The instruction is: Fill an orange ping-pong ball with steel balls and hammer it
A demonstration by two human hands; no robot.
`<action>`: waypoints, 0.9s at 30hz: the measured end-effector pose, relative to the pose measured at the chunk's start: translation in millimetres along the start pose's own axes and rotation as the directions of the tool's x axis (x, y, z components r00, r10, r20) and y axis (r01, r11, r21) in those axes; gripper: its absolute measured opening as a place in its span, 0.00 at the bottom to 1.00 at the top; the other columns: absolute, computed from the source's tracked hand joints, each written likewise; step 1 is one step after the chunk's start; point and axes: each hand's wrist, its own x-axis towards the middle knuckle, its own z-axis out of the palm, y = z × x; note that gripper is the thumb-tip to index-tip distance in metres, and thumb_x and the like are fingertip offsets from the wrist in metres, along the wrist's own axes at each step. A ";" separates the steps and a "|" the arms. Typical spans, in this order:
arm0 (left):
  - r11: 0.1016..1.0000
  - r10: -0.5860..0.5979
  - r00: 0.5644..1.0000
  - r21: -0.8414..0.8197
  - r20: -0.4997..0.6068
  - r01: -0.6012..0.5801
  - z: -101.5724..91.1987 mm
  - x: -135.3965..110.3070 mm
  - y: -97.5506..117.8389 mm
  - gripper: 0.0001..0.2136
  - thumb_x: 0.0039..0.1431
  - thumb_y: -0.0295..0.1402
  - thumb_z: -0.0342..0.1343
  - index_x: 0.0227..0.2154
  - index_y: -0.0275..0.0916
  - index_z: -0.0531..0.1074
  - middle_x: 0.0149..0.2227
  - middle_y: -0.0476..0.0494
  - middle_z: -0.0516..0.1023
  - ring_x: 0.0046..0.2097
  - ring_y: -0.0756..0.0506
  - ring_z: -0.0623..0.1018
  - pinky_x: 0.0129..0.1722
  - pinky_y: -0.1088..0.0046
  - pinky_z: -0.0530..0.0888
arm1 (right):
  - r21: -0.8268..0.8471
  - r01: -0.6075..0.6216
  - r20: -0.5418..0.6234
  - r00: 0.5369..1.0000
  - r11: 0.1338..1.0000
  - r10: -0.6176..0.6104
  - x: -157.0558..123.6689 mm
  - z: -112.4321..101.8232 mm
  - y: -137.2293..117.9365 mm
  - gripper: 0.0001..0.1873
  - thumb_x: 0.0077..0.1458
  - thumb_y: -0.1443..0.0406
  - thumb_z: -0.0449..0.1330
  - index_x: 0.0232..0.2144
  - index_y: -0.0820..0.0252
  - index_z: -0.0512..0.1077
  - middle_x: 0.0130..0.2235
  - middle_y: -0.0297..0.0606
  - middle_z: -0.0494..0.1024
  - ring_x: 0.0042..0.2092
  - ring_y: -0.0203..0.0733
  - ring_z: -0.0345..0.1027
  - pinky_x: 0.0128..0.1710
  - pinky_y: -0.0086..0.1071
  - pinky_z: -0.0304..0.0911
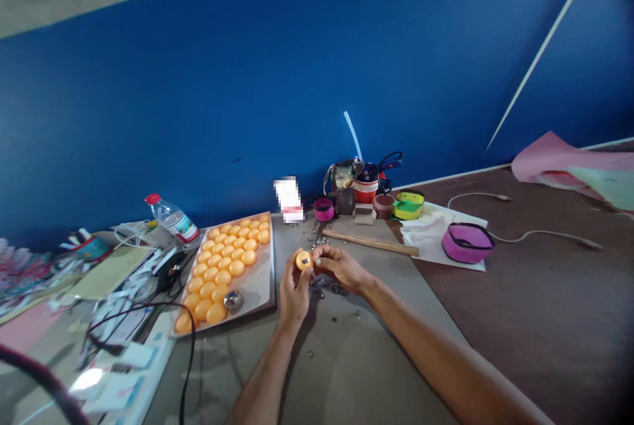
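Observation:
My left hand (296,296) grips an orange ball (300,264), the size of a table tennis ball, between thumb and fingers. Small shiny silver pieces sit on the face of the ball turned to me. Beside it, the fingertips of my right hand (349,270) are pinched together at the ball's right side; anything between them is too small to make out. Small metal pieces (339,290) lie scattered on the grey work surface (366,352) under and around my hands. To the left, a shallow white tray (265,283) holds rows of similar orange balls (222,278) and one silver-covered ball (233,301).
A wooden stick (371,241) lies behind my right hand. Farther back stand a red-and-white cup of tools (366,191), a yellow-green container (409,204) and a magenta container (467,243). At left are a plastic bottle (173,222), papers and a black cable (191,359).

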 end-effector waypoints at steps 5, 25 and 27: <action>0.992 0.039 0.999 0.117 0.012 -0.041 -1.0 0.1 -2.1 0.22 0.54 0.45 0.53 0.48 0.36 0.67 0.48 0.37 0.74 0.48 0.41 0.74 0.48 0.65 0.69 | -0.031 -0.045 -0.033 0.998 0.998 0.044 -0.5 -0.2 -1.8 0.15 0.40 0.59 0.69 0.26 0.61 0.69 0.25 0.30 0.72 0.26 0.31 0.65 0.31 0.27 0.61; 0.924 0.197 0.980 0.331 0.017 -0.192 -3.8 -0.7 -22.1 0.21 0.57 0.44 0.50 0.50 0.36 0.66 0.49 0.34 0.73 0.50 0.40 0.73 0.50 0.60 0.69 | 0.006 -0.143 -0.112 0.983 0.990 0.142 -3.0 3.9 -4.0 0.17 0.35 0.61 0.70 0.24 0.61 0.66 0.24 0.27 0.71 0.25 0.30 0.65 0.31 0.28 0.63; 0.916 0.206 0.978 0.347 0.025 -0.202 -4.1 -0.6 -22.8 0.22 0.57 0.44 0.50 0.50 0.36 0.66 0.49 0.33 0.73 0.50 0.40 0.73 0.50 0.60 0.69 | 0.008 -0.148 -0.116 0.982 0.989 0.148 -2.8 4.0 -3.7 0.17 0.35 0.61 0.70 0.24 0.61 0.66 0.23 0.27 0.71 0.24 0.30 0.65 0.32 0.28 0.63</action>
